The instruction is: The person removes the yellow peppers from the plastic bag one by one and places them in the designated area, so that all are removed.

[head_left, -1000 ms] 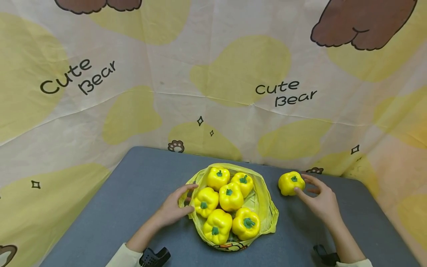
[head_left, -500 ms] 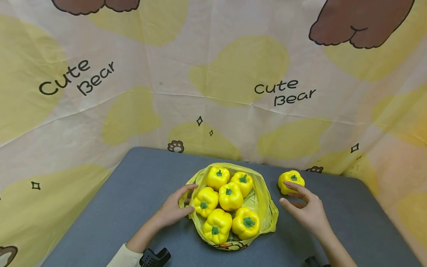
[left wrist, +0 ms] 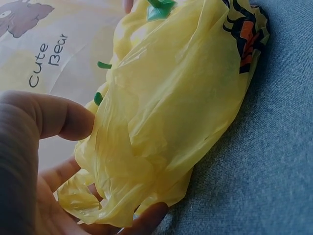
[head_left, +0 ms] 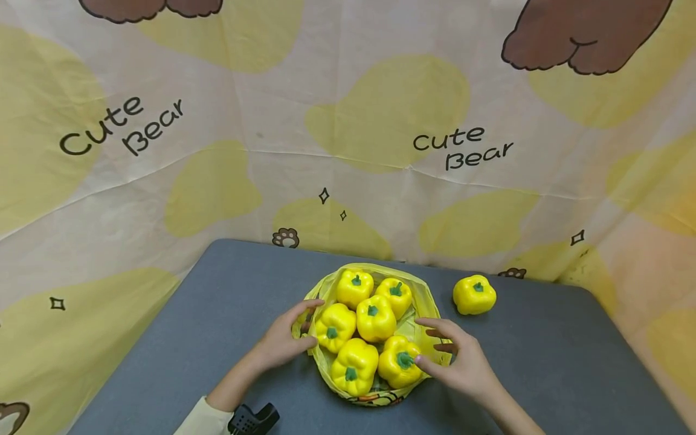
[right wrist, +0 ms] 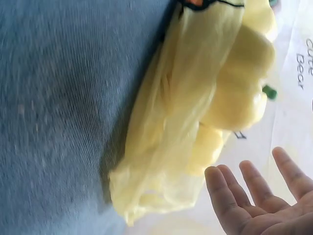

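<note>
A yellow plastic bag (head_left: pixel 421 305) sits with its mouth spread, and several yellow bell peppers (head_left: pixel 376 318) with green stems lie inside. My left hand (head_left: pixel 283 339) holds the bag's left side; in the left wrist view its thumb lies against the gathered plastic (left wrist: pixel 132 161) and its fingers come round from below. Over the bag's right rim is my right hand (head_left: pixel 462 365), fingers spread and nothing held. Its thumb overlaps the nearest right pepper (head_left: pixel 399 362) in the head view, while the right wrist view has the fingertips (right wrist: pixel 214 176) beside the bag. A lone bell pepper (head_left: pixel 474 295) lies to the bag's right.
The grey-blue tabletop (head_left: pixel 228 290) meets a printed cloth backdrop (head_left: pixel 370 121) at its far edge. A black wrist device (head_left: pixel 252 418) is strapped near the left sleeve (head_left: pixel 203 418).
My right hand has drawn away from the lone bell pepper, which stays on the table, and moved left to the bag's right rim. My left hand has stayed at the bag.
</note>
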